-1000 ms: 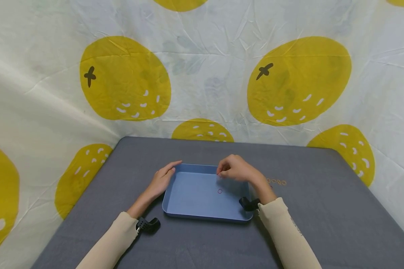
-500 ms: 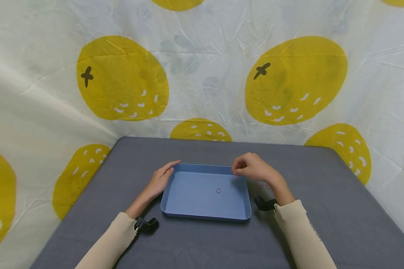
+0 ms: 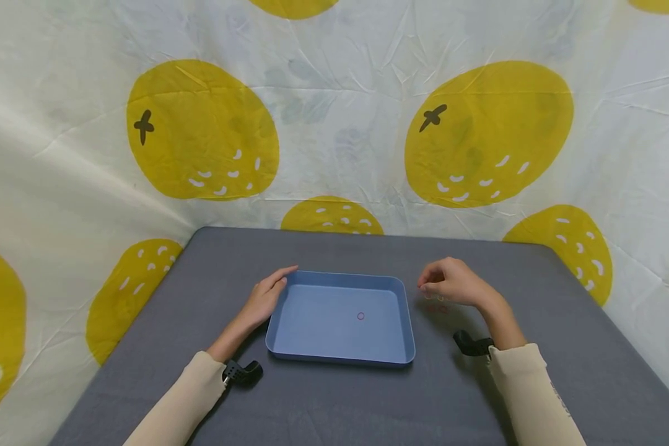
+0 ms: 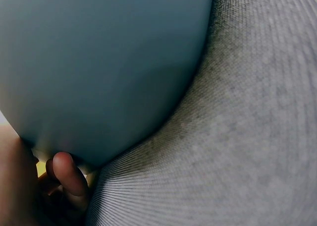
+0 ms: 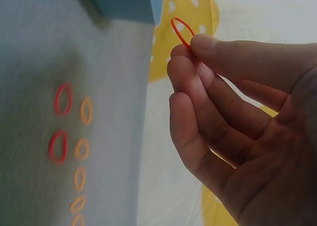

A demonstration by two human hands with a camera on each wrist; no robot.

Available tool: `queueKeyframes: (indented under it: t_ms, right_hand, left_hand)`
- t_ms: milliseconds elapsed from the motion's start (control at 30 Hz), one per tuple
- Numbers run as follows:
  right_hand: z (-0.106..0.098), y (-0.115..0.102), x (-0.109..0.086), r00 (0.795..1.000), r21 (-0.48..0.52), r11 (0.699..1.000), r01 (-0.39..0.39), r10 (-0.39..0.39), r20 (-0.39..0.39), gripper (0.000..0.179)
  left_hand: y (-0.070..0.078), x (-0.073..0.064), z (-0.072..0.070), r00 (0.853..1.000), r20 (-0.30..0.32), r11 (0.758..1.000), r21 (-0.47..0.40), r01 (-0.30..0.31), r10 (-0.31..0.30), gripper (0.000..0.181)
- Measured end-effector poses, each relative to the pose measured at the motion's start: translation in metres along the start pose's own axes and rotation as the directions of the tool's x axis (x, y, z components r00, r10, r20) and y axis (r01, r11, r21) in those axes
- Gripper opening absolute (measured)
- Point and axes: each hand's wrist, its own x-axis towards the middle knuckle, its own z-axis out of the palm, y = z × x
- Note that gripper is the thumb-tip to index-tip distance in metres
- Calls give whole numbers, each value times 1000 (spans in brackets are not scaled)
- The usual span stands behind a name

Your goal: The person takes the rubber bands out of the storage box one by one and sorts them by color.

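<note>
In the head view my left hand rests along the left side of a shallow blue tray, fingers straight. The left wrist view shows a fingertip by the tray's edge. My right hand is raised above the table, right of the tray. Between thumb and fingertips it pinches a thin red rubber band, clearest in the right wrist view. Inside the tray lies one small reddish band. On the table below my right hand are two red bands beside a row of several orange-yellow bands.
A grey cloth covers the table. Behind it hangs a pale curtain printed with yellow fruit. Black wrist cameras sit on both forearms, the right one hanging over the table beside the tray.
My right hand has moved from above the tray's back right part to the right, past its edge and over the table bands. My left hand and the tray stay in place.
</note>
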Motion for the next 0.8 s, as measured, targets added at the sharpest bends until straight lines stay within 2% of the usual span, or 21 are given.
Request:
queueKeyframes:
  t_ms: [467,800]
  right_hand:
    - [-11,43,-28,996,24,995,-93,93,-5,9]
    - [-12,67,-30,989,59,988,-144,142,49,9]
  left_hand:
    - [4,3,1,1000,4,1000,9,7,-7,41]
    - [-1,2,0,1000,-6,1000,-2,10,-10,41]
